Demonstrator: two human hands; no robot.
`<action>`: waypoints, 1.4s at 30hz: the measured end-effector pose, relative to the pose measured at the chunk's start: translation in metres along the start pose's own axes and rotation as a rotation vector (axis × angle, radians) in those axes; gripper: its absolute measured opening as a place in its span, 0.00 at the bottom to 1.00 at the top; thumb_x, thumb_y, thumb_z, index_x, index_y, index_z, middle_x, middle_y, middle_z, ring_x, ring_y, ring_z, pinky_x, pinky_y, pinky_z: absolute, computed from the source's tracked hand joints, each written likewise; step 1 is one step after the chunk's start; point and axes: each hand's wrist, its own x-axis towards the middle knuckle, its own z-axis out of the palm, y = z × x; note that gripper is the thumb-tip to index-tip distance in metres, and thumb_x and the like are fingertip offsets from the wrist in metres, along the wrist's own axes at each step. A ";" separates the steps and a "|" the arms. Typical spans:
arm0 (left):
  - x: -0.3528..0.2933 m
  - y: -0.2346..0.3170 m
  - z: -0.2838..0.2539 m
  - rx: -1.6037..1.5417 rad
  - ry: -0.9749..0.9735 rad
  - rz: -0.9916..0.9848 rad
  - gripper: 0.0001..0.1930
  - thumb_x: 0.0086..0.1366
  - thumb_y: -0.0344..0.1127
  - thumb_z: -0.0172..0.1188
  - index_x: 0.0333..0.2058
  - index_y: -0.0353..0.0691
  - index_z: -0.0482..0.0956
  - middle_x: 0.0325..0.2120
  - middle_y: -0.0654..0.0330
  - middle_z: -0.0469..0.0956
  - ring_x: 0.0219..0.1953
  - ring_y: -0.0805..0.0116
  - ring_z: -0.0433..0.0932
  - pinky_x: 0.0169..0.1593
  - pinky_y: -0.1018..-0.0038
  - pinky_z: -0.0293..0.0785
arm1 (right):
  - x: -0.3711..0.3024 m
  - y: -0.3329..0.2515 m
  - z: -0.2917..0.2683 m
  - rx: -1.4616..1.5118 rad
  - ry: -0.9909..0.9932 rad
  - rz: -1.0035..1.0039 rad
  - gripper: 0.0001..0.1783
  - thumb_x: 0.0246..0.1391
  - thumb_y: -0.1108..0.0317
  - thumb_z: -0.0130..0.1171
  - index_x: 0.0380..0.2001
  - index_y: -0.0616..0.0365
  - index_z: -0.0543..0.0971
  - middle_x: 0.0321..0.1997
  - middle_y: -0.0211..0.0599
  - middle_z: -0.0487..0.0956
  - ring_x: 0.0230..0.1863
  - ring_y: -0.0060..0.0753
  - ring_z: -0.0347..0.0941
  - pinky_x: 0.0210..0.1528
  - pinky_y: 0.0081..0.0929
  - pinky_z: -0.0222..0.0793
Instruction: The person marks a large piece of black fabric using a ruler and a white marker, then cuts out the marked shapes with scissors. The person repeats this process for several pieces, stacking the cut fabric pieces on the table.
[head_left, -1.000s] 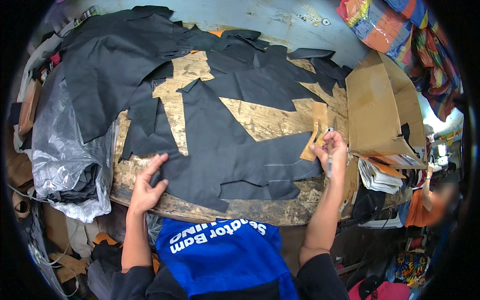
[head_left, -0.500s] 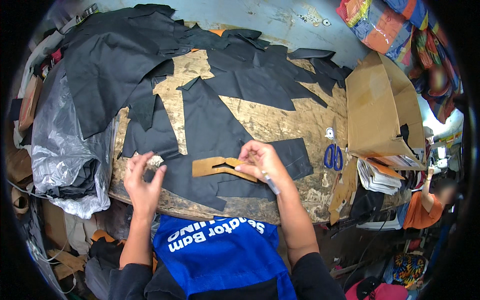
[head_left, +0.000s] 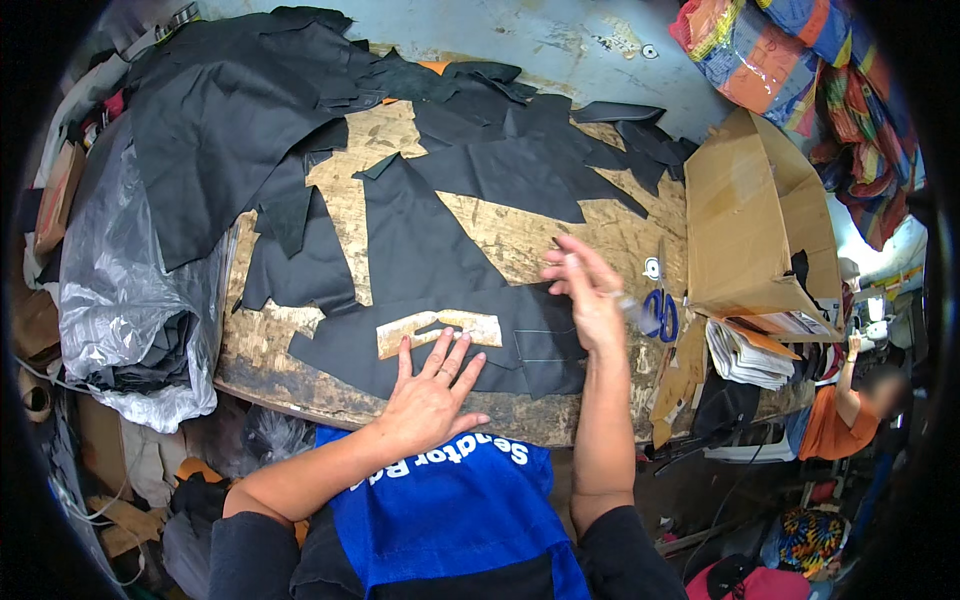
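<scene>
My left hand [head_left: 428, 392] lies with fingers spread on a slotted, bent template [head_left: 398, 332], worn whitish and tan. Its fingertips press the template's lower edge onto a piece of black leather [head_left: 340, 345]. To the right, my right hand [head_left: 595, 310] is raised over the table with bent fingers round a slim pen [head_left: 630, 310]. The pen's clear end is blurred beside the wrist. Pale outlines show on the leather to the right of the template.
Blue-handled scissors [head_left: 660, 312] lie right of my right hand. A cardboard box [head_left: 740, 210] stands at the table's right side. Black leather sheets [head_left: 220, 140] cover the back and left, beside a clear plastic bag [head_left: 110, 290]. A person in orange [head_left: 840, 420] is far right.
The template has gone from my right hand onto the leather, turned over. My left hand has moved right and come down on it. My right hand has risen rightward with the pen.
</scene>
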 end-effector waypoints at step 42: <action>0.002 0.000 0.004 -0.206 0.074 0.036 0.44 0.50 0.55 0.60 0.59 0.29 0.57 0.61 0.38 0.53 0.64 0.42 0.48 0.65 0.49 0.39 | -0.043 0.009 0.143 -0.343 -0.455 -0.352 0.06 0.46 0.73 0.59 0.23 0.66 0.76 0.26 0.45 0.77 0.27 0.47 0.75 0.31 0.34 0.71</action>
